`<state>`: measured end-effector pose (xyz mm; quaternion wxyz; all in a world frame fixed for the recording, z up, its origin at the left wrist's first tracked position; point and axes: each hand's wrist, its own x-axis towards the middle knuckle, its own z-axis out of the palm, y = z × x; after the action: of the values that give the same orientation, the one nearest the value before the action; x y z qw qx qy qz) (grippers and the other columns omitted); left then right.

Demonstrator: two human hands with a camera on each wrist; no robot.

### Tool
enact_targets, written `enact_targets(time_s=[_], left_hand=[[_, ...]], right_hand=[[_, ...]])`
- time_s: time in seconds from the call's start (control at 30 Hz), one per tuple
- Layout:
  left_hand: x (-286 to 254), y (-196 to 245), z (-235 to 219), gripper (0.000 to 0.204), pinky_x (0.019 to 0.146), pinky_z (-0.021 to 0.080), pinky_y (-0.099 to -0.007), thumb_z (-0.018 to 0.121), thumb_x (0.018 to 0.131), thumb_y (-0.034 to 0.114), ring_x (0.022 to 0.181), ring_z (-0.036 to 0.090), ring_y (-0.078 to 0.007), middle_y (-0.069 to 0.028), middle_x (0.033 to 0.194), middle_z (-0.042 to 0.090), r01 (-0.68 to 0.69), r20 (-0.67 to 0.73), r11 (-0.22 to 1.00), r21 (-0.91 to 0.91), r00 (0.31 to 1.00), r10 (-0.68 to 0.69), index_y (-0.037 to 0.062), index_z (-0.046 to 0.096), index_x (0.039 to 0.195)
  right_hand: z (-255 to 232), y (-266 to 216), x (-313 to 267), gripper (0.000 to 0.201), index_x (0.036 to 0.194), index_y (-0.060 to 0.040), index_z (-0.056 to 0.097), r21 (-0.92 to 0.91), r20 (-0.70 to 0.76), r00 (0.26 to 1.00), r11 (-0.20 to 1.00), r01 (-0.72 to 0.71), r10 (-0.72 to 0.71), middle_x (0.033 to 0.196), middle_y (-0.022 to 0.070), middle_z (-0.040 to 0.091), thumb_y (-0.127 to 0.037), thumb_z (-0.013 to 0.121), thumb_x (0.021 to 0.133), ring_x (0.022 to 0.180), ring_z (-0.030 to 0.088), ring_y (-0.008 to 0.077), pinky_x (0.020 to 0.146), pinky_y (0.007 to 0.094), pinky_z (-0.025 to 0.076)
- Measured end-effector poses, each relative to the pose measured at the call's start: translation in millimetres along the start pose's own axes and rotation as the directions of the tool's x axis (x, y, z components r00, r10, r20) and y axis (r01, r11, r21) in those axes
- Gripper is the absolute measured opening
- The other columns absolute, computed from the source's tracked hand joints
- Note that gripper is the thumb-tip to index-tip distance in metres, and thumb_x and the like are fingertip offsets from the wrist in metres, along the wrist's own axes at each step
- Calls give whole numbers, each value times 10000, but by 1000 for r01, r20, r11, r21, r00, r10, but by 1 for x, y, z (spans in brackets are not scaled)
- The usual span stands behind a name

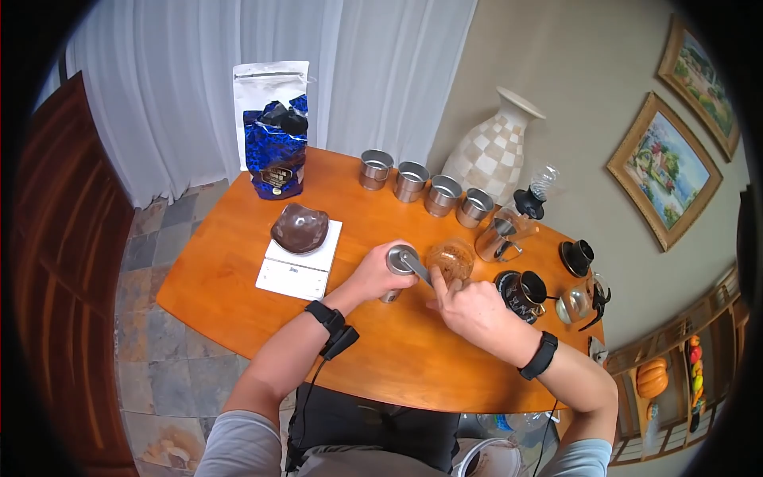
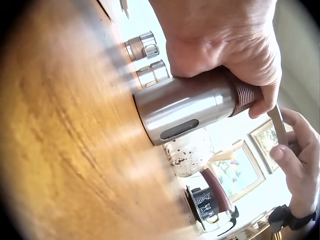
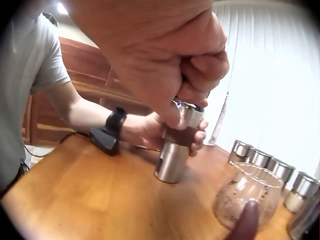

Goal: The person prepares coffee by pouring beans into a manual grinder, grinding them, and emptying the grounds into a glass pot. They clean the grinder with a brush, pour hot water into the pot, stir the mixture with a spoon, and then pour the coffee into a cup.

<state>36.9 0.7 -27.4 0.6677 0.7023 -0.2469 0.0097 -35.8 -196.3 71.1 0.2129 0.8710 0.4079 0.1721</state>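
A metal hand grinder (image 2: 175,107) is standing near the middle of the head view, its base apparently resting on the wooden table (image 1: 214,270). Its long axis is running close to upright, slanting from lower left to upper right in the right wrist view, crank end uppermost. The crank handle (image 1: 418,270) is pointing toward the lower right of the head view. The left hand (image 1: 375,274) is gripping the grinder's upper barrel; the right hand (image 1: 481,318) is pinching the crank's outer end, though its fingertips are partly hidden. Just right of the grinder, a speckled glass vessel (image 3: 247,192) is sitting. Farther out, a brown bowl (image 1: 300,229) is lying on a white scale (image 1: 294,274) at centre left, and four metal cups (image 1: 410,184) are lining the upper centre.
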Motion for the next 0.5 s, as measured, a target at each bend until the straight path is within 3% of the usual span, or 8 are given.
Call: enact_targets(time_s=[0.1,0.17,0.2,0.27,0.37,0.5], left_hand=[[-1,-1,-2,331,732,481,-267,767,698,133,789,586,-105,-17,858,625,15,29,998,-61,999,-14,37,600,968],[-1,0,-4,334,733,482,-266,768,696,122,792,586,-102,-12,863,623,5,51,998,-61,999,-1,38,598,971],[0,0,-5,334,733,482,-266,768,696,122,792,586,-102,-12,863,623,5,45,998,-68,999,-1,38,598,971],[0,0,-6,334,732,480,-261,769,694,109,793,583,-98,-9,864,622,26,63,998,-58,998,-23,37,596,971],[0,1,-5,326,727,478,-256,765,695,98,790,580,-94,-6,862,620,31,80,999,-43,996,-27,40,595,967],[1,-2,-4,320,720,477,-253,761,696,97,785,578,-90,-2,861,619,44,102,996,-72,994,-36,45,595,965]], right_hand=[[-9,-3,-1,311,1092,69,551,166,-52,998,986,-29,38,594,123,589,-183,548,909,481,613,268,430,370,494],[-17,-2,-2,299,1027,27,513,349,93,989,927,-138,112,677,158,601,-257,557,944,578,632,321,497,405,510],[-15,-1,-5,299,1027,27,513,346,97,990,929,-133,105,677,158,601,-257,557,944,578,632,321,497,405,510],[-8,6,-16,275,979,5,488,472,-40,997,881,-33,59,775,174,604,-248,584,933,689,638,340,571,423,519],[-7,16,-22,292,1032,-10,483,551,34,999,835,-5,-17,829,177,592,-230,631,909,757,630,319,619,396,507],[1,22,-23,273,999,-19,497,447,-46,990,884,140,-133,767,141,567,-235,635,903,707,627,307,605,392,509]])
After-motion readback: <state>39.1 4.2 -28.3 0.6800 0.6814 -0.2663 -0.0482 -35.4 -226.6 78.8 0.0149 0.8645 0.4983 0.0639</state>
